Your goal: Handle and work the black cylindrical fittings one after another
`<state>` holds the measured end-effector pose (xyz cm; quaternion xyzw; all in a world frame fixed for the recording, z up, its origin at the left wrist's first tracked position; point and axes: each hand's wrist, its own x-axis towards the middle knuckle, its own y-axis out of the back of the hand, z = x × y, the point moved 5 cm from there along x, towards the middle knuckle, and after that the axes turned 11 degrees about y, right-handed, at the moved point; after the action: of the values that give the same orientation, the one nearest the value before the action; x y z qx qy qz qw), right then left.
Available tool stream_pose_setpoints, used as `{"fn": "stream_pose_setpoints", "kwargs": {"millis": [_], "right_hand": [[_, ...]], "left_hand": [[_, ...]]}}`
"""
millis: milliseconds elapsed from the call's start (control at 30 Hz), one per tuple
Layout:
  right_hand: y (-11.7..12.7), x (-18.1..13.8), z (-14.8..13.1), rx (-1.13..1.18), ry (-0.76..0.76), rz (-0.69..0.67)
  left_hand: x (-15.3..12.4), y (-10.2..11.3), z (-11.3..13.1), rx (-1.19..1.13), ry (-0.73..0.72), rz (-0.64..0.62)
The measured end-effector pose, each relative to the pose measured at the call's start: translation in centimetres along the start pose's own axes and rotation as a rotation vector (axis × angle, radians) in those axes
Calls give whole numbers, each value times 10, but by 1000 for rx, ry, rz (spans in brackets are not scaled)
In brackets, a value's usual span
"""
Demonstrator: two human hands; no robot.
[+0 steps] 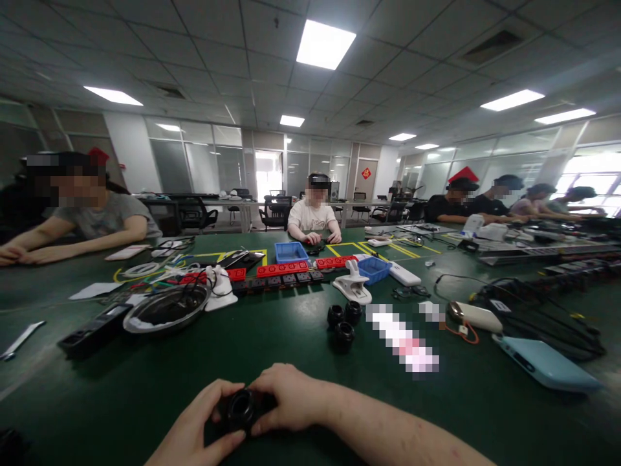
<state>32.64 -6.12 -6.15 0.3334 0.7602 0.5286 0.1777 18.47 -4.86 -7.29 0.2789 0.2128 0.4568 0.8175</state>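
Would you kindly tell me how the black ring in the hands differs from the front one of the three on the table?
The held ring is between the left hand and right hand; the front ring rests on the table. Fingers partly cover the held ring, while none cover the front ring. Both are black, with a round opening.

Location recorded as an office-style workshop: cables [533, 312], a wrench [22, 339] and blue trays [292, 253] are laid out on a green tabletop [286, 340]; glass partitions [200, 165], office chairs [276, 212] and ceiling light panels [326, 44] are noted.
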Motion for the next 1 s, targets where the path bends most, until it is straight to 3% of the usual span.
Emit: {"fn": "stream_pose_setpoints", "kwargs": {"millis": [233, 333, 467, 633, 833, 1000], "right_hand": [[-5, 3, -6, -150, -203, 131], [0, 1, -8, -103, -127, 151], [5, -2, -4, 10, 12, 43], [3, -1, 1, 55, -22, 47], [-3, 3, -5, -112, -177, 122], [5, 0, -8, -8, -20, 134]], "left_hand": [[5, 1, -7, 27, -5, 115], [5, 1, -7, 30, -16, 151], [0, 3, -1, 7, -37, 194], [-3, 2, 6, 1, -44, 195], [-3, 5, 7, -15, -35, 177], [-3, 7, 12, -5, -12, 89]]}}
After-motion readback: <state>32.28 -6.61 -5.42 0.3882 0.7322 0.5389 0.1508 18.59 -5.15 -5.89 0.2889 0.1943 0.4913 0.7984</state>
